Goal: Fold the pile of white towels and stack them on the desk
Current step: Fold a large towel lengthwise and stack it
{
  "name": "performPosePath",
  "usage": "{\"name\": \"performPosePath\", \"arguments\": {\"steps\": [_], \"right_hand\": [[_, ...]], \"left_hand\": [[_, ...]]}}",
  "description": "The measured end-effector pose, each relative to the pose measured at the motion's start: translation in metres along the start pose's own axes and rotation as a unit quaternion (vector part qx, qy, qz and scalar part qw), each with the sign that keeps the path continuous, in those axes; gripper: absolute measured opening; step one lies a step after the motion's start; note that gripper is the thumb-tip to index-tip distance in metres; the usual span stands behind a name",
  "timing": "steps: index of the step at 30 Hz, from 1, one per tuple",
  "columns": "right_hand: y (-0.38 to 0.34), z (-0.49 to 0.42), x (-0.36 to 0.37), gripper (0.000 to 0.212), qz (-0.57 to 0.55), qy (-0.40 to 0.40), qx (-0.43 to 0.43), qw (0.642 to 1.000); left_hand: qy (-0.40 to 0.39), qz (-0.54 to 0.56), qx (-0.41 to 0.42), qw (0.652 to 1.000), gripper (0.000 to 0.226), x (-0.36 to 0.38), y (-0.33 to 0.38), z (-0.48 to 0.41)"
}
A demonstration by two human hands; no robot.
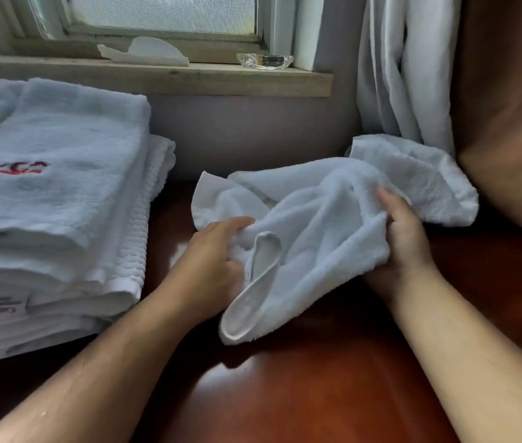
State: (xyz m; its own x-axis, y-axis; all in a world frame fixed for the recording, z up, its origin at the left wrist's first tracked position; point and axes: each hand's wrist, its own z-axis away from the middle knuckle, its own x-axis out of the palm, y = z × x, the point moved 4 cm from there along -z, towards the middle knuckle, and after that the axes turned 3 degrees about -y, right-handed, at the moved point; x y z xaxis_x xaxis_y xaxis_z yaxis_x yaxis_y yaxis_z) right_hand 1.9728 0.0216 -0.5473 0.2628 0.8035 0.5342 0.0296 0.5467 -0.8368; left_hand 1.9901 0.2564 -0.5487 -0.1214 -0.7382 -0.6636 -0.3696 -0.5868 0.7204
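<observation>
Beneath window (163,12), glossy, seemingly wooden desk (317,394)

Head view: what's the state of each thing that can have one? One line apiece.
loose towel: unfolded and crumpled, gripped by both hands.
left hand: fingers curled, gripping the towel's left part.
right hand: fingers curled, gripping the towel's right part.
towel stack: folded and piled on the desk, at the left.
curtain: gathered in folds at the window's right.
glass dish: upright on the sill.
</observation>
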Motion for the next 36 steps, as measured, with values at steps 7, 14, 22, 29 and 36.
{"name": "performPosePath", "arguments": {"steps": [7,14,22,29,36], "right_hand": [[0.019,-0.004,0.006,0.045,0.072,-0.005,0.057,0.996],[0.012,-0.008,-0.003,0.039,0.048,0.065,0.016,0.997],[0.007,-0.008,-0.002,0.047,0.071,0.055,0.017,0.996],[0.023,0.002,0.025,0.027,0.242,-0.085,-0.004,0.966],[0.015,-0.003,0.012,0.015,0.189,0.041,-0.025,0.981]], "left_hand": [[0.115,0.352,0.001,0.929,0.076,-0.003,-0.018,-0.004],[-0.114,0.152,0.103,0.976,0.056,-0.009,0.021,0.007],[-0.265,-0.375,-0.053,0.887,0.122,-0.014,0.024,0.009],[-0.300,-0.219,-0.057,0.927,0.156,-0.008,0.005,0.009],[-0.100,-0.114,-0.013,0.988,0.091,-0.012,-0.003,-0.008]]}}
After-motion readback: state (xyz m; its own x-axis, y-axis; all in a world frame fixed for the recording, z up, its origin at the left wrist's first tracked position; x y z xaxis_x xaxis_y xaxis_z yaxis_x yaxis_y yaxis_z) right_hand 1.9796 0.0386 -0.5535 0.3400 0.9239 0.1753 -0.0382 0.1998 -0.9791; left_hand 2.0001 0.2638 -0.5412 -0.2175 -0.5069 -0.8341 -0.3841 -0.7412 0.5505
